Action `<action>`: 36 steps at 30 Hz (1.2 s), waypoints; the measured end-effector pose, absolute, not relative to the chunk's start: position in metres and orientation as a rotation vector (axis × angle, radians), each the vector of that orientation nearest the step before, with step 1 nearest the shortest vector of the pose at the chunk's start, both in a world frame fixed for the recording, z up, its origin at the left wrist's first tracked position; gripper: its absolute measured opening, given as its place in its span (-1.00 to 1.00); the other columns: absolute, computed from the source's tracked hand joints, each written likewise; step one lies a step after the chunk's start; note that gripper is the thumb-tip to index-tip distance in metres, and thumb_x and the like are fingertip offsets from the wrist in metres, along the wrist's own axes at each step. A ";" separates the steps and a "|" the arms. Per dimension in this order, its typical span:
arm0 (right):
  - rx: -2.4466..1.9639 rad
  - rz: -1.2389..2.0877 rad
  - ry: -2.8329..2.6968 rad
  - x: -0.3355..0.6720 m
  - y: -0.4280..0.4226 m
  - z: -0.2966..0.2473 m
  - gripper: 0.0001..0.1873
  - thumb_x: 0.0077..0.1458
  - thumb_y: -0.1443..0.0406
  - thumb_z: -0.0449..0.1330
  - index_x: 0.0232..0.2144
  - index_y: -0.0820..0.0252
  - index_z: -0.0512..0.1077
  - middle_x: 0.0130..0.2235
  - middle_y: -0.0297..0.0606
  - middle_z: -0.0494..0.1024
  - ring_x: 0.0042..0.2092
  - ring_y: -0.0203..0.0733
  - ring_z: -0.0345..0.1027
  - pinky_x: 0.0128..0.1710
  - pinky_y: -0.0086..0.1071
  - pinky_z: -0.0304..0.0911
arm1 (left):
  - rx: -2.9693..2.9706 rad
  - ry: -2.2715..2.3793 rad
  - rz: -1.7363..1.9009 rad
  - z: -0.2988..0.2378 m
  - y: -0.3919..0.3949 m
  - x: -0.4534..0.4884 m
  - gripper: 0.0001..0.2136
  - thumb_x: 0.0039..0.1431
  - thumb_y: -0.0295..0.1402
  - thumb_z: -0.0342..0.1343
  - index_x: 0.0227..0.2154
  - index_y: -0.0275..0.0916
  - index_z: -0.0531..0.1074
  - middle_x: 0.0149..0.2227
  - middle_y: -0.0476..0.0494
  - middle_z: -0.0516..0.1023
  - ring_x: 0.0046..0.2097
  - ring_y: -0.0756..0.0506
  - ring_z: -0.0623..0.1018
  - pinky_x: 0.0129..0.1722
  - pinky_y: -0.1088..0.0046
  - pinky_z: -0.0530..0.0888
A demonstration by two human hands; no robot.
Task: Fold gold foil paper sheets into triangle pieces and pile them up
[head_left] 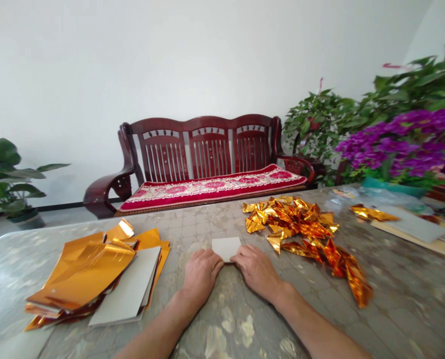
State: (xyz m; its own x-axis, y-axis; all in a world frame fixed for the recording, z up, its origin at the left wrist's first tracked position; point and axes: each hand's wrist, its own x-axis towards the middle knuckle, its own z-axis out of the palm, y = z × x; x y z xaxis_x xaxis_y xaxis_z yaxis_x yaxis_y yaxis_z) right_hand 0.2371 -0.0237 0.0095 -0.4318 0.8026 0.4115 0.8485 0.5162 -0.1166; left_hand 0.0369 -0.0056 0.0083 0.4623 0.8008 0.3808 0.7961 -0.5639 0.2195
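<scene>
A small pale cardboard square (226,248) lies on the mottled tabletop (222,299) directly in front of me. My left hand (202,274) grips its near left edge and my right hand (256,271) grips its near right edge, and my fingers hide its lower corners. To the right of my right hand sits a loose heap of crumpled gold foil strips (297,224). To the left of my left hand lies a pile of orange-gold foil sheets (84,271) with a grey card sheet (127,284) on top.
A loose gold foil strip (372,213) lies by a grey board (413,223) at the far right, near a clear plastic bag (390,198). Beyond the table stand a dark wooden bench (200,149) with a red cushion, green plants and purple flowers (402,144).
</scene>
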 end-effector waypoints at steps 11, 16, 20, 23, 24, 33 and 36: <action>-1.374 -0.045 -2.281 0.239 -0.021 0.007 -0.79 0.28 0.38 0.10 -0.20 0.10 0.54 -0.26 -0.27 0.48 -0.16 -0.19 0.29 -0.17 -0.35 0.16 | 2.507 1.511 0.684 0.010 -0.003 0.037 -0.81 0.28 -0.33 0.07 -0.40 -0.16 0.56 -0.35 -0.08 0.55 -0.21 -0.10 0.51 -0.19 0.42 0.30; -1.383 -0.040 -2.248 0.240 -0.019 0.002 -0.77 0.27 0.42 0.08 -0.20 0.12 0.53 -0.26 -0.26 0.48 -0.15 -0.18 0.30 -0.16 -0.35 0.16 | 2.465 1.516 0.695 0.011 -0.003 0.037 -0.80 0.27 -0.34 0.07 -0.42 -0.17 0.56 -0.36 -0.08 0.55 -0.21 -0.09 0.52 -0.18 0.43 0.31; -1.409 -0.050 -2.240 0.240 -0.018 0.002 -0.77 0.26 0.42 0.09 -0.22 0.11 0.54 -0.28 -0.27 0.48 -0.16 -0.18 0.31 -0.17 -0.36 0.17 | 2.428 1.511 0.713 0.009 -0.001 0.037 -0.81 0.26 -0.33 0.08 -0.42 -0.17 0.56 -0.37 -0.09 0.55 -0.21 -0.08 0.51 -0.19 0.44 0.31; -1.422 -0.051 -2.225 0.240 -0.017 0.002 -0.79 0.25 0.40 0.11 -0.22 0.09 0.54 -0.28 -0.28 0.48 -0.16 -0.17 0.32 -0.17 -0.35 0.17 | 2.405 1.517 0.728 0.008 0.001 0.036 -0.81 0.24 -0.34 0.09 -0.43 -0.17 0.56 -0.38 -0.08 0.55 -0.22 -0.08 0.51 -0.20 0.44 0.31; -1.421 -0.043 -2.216 0.241 -0.017 0.002 -0.80 0.24 0.40 0.12 -0.22 0.10 0.54 -0.28 -0.28 0.49 -0.15 -0.17 0.32 -0.17 -0.35 0.18 | 2.397 1.515 0.733 0.008 0.001 0.036 -0.81 0.24 -0.34 0.09 -0.43 -0.17 0.56 -0.38 -0.08 0.55 -0.22 -0.08 0.51 -0.20 0.44 0.31; -1.446 -0.007 -2.181 0.241 -0.017 0.003 -0.87 0.22 0.41 0.15 -0.28 0.13 0.48 -0.27 -0.30 0.52 -0.17 -0.17 0.34 -0.16 -0.34 0.19 | 2.331 1.517 0.767 0.006 0.002 0.036 -0.82 0.23 -0.34 0.09 -0.43 -0.17 0.57 -0.37 -0.08 0.56 -0.22 -0.08 0.51 -0.19 0.43 0.32; -1.478 -0.042 -2.192 0.240 -0.017 0.004 -0.87 0.23 0.39 0.14 -0.31 0.13 0.48 -0.29 -0.30 0.50 -0.17 -0.17 0.34 -0.18 -0.35 0.17 | 2.293 1.541 0.769 0.005 0.003 0.036 -0.80 0.24 -0.33 0.07 -0.43 -0.18 0.57 -0.37 -0.08 0.57 -0.24 -0.08 0.51 -0.21 0.44 0.30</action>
